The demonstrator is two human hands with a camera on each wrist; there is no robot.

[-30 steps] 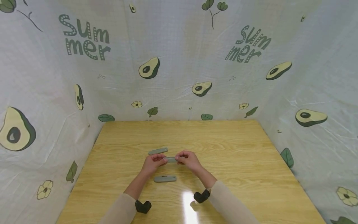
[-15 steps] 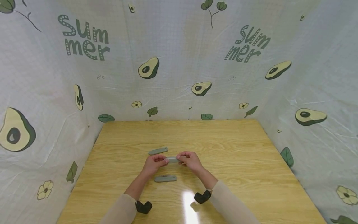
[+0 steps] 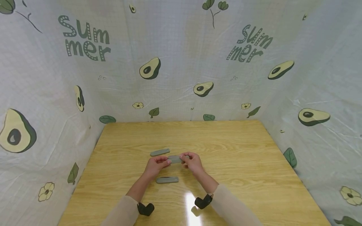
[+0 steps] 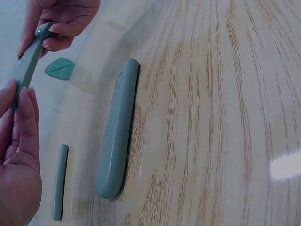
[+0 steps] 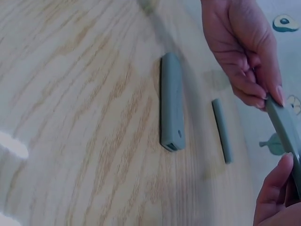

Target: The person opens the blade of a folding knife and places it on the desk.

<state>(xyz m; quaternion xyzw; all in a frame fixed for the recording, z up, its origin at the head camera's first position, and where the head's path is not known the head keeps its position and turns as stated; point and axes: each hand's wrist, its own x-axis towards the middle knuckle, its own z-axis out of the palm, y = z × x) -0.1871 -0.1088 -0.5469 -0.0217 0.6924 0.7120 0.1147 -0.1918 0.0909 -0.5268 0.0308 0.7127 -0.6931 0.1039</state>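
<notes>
Between my two hands is a slim grey-green handle shaped like a folded pocket knife (image 3: pixel 174 158). My left hand (image 3: pixel 155 166) pinches its left end between thumb and fingers. At the other end, where a small hole shows in the left wrist view, my right hand (image 3: pixel 193 162) grips it. A similar handle (image 3: pixel 167 180) lies on the table nearer me, with a dark notch on its upper edge; the right wrist view shows a hole and a slot at one end of it. A third handle (image 3: pixel 160 152) lies just beyond my left hand.
The wood-grain table (image 3: pixel 232 175) has a bright glare patch near its front. White cloth (image 3: pixel 181 72) printed with avocados and leaves hangs along the back and both sides. A black wrist camera (image 3: pixel 203 201) sits at each sleeve cuff.
The held handle has turned so that more of its broad face shows in the head view. My right fingers shift slightly on its end. The two handles on the table stay put.
</notes>
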